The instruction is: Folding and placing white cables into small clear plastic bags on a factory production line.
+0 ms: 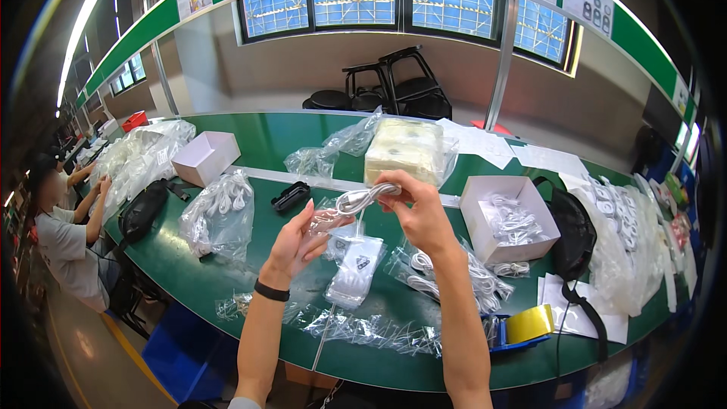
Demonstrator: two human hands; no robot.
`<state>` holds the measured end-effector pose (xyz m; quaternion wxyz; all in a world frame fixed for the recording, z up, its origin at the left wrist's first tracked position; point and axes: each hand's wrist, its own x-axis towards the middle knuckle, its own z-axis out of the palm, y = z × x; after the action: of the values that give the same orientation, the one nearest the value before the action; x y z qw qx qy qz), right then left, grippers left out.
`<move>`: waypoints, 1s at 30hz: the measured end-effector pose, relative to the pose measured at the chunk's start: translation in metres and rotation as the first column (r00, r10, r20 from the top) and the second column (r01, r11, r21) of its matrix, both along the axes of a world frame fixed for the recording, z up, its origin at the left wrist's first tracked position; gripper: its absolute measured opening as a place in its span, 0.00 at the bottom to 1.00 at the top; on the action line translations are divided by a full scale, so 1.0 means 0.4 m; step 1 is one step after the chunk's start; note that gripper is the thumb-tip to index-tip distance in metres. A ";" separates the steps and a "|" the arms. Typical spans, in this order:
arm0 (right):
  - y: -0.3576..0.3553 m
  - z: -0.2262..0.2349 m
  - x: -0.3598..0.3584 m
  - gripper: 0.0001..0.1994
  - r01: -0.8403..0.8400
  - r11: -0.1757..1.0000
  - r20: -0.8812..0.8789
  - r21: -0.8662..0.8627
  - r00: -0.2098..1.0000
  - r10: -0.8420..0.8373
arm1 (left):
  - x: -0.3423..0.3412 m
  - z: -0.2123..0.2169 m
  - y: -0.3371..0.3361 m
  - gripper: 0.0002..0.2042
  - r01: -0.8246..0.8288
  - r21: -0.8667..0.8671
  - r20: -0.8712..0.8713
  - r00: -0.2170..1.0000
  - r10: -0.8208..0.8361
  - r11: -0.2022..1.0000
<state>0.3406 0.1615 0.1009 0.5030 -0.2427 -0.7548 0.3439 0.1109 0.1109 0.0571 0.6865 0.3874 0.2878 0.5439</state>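
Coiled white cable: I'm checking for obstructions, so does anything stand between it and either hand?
Nothing visible stands between the right hand and the coiled white cable, which it grips directly. Between the left hand and the cable's left end there is clear plastic; whether it wraps the cable, I cannot tell.

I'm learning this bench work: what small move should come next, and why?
Probably ease the coiled white cable into the clear bag: the right hand pinches the cable close to the bag, which the left hand holds.
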 end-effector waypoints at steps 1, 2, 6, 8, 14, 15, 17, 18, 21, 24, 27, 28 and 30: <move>0.000 0.000 0.001 0.13 0.007 1.000 -0.004 0.009 1.000 -0.007 | 0.001 -0.001 0.000 0.29 0.000 0.000 -0.001 1.000 0.000 1.000; 0.000 -0.001 0.003 0.13 0.013 1.000 -0.009 0.018 1.000 -0.013 | 0.002 -0.001 0.000 0.29 0.000 -0.002 -0.001 1.000 0.000 1.000; 0.006 -0.001 0.012 0.12 0.010 1.000 0.031 -0.008 0.999 -0.009 | 0.006 -0.005 -0.002 0.29 -0.011 0.021 -0.027 1.000 0.012 1.000; 0.011 -0.006 0.016 0.12 0.007 1.000 0.034 -0.023 0.999 -0.007 | 0.009 -0.003 -0.003 0.29 -0.010 0.018 -0.034 0.999 0.010 1.000; 0.013 -0.008 0.016 0.11 0.046 0.998 0.062 0.034 0.997 -0.048 | 0.023 0.008 -0.009 0.27 -0.057 0.013 -0.086 0.995 0.058 0.998; 0.012 -0.009 0.013 0.11 0.046 0.998 0.061 0.034 0.997 -0.048 | 0.024 0.009 -0.010 0.25 -0.065 0.021 -0.078 0.995 0.067 0.998; 0.010 -0.010 0.007 0.11 0.069 0.996 0.059 0.062 0.996 -0.073 | 0.004 -0.015 0.003 0.22 -0.052 0.074 -0.161 0.985 0.063 0.996; 0.009 -0.011 0.004 0.11 0.069 0.996 0.059 0.062 0.996 -0.073 | -0.004 -0.024 0.007 0.21 -0.034 0.126 -0.243 0.968 0.064 0.991; 0.005 -0.009 0.001 0.10 0.103 0.984 0.077 0.145 0.990 -0.115 | 0.003 -0.018 0.003 0.20 -0.047 0.121 -0.165 0.984 0.067 0.992; 0.000 -0.004 0.004 0.10 0.075 0.996 0.104 0.057 0.991 -0.081 | 0.000 -0.029 0.011 0.20 -0.090 0.120 -0.173 0.979 0.110 0.989; -0.007 0.003 0.006 0.09 0.092 0.994 0.159 0.062 0.982 -0.101 | 0.012 -0.025 0.011 0.18 -0.139 0.146 -0.241 0.955 0.172 0.979; -0.015 0.013 0.007 0.09 0.074 0.996 0.184 0.038 0.980 -0.080 | 0.013 -0.025 0.010 0.18 -0.141 0.146 -0.240 0.955 0.174 0.979; -0.021 0.017 0.005 0.08 0.057 0.998 0.208 0.013 0.976 -0.058 | 0.014 -0.029 0.009 0.16 -0.193 0.208 -0.451 0.851 0.269 0.959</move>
<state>0.3425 0.1531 0.1078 0.4318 -0.2972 -0.7973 0.2992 0.1165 0.1145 0.0455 0.4921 0.5236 0.4485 0.5315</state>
